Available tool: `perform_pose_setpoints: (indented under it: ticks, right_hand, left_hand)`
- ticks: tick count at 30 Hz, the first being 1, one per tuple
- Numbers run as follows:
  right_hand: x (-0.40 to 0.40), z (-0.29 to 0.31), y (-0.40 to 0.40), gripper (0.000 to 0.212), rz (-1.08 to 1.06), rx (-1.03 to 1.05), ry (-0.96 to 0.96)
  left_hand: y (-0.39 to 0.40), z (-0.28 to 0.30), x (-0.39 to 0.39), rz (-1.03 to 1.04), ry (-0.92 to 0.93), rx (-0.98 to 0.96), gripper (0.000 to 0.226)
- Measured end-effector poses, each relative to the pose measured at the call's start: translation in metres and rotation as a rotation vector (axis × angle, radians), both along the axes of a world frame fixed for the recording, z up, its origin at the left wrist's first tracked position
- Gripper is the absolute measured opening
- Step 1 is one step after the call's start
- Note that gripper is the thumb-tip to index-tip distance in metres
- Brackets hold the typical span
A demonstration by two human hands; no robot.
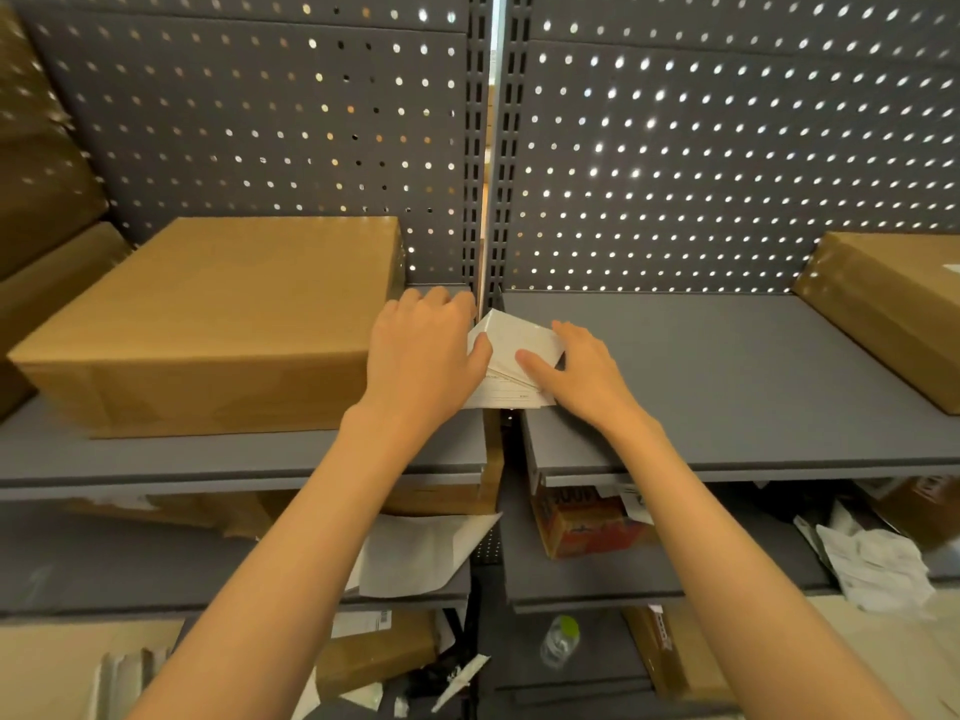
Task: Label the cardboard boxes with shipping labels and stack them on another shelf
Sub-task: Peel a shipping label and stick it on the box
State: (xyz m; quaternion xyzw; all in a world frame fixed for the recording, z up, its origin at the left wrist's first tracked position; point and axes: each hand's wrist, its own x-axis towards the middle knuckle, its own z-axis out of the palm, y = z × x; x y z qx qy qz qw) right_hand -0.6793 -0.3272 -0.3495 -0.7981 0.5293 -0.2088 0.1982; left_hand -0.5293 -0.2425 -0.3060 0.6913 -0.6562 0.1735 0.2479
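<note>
Both the left hand [423, 350] and right hand [576, 366] pinch the small stack of shipping labels [511, 363], thin, light and floppy sheets best peeled from a corner. At nine o'clock of them sits the cardboard box [208, 324], stiff and probably light; grip its sides.

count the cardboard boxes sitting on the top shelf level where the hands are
2 in full view: a big box left of the hands, and another box at the far right edge. More cardboard is piled at the far left, cut off, so its count is unclear.
</note>
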Motion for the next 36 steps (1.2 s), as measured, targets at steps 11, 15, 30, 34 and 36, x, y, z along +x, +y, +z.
perform_pose_setpoints:
  ticks: [11, 15, 30, 34, 36]
  right_hand:
    - [0.000, -0.003, -0.002, 0.017, -0.050, -0.071, -0.186]
    - [-0.003, 0.007, -0.002, 0.024, -0.083, -0.104, -0.332]
    - [0.010, 0.045, 0.020, 0.024, 0.217, -0.022, -0.624]
    - [0.010, 0.047, 0.024, 0.029, 0.294, 0.036, -0.584]
    - [0.009, 0.049, 0.026, 0.038, 0.346, 0.098, -0.602]
  left_hand:
    - [0.000, 0.006, 0.004, -0.006, 0.022, 0.035, 0.031]
    - [-0.002, 0.009, 0.008, -0.005, 0.046, 0.032, 0.031]
    - [-0.004, 0.019, 0.020, -0.064, 0.147, 0.019, 0.037]
    - [-0.006, 0.015, 0.022, -0.161, 0.110, 0.113, 0.043]
    - [-0.007, 0.015, 0.022, -0.171, 0.080, 0.124, 0.040]
